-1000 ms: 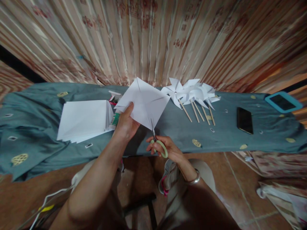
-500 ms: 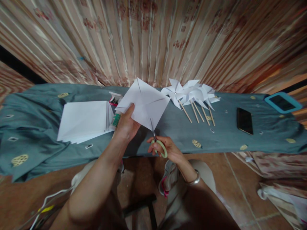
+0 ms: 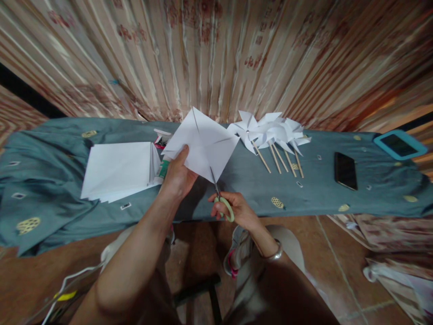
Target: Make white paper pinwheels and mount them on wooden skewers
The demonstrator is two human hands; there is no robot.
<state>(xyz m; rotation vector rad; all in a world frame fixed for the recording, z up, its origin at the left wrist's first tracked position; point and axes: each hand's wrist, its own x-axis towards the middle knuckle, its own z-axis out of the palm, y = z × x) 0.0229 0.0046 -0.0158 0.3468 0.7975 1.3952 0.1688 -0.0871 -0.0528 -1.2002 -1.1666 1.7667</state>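
Observation:
My left hand (image 3: 180,177) grips a square sheet of white paper (image 3: 211,133) by its left side, thumb on top and the other fingers underneath. Slits run inward from the sheet's corners. In my right hand (image 3: 233,208) is a pair of scissors (image 3: 226,210) with pale green handles, and the blades lie at the sheet's near corner. Just left of my left hand, a green-and-white glue stick (image 3: 163,169) rests beside a stack of white paper (image 3: 118,167).
Several white paper pinwheels (image 3: 270,128) on wooden sticks lie to the right. Farther right are a black phone (image 3: 345,170) and a blue-framed tablet (image 3: 401,144). A small red-and-white box (image 3: 161,139) stands behind the glue stick. The tablecloth (image 3: 311,198) reaches a pleated curtain (image 3: 216,58).
The scissors' handles and blades have come closer together at the paper's near corner. The sheet has shifted very slightly to the left and away from me.

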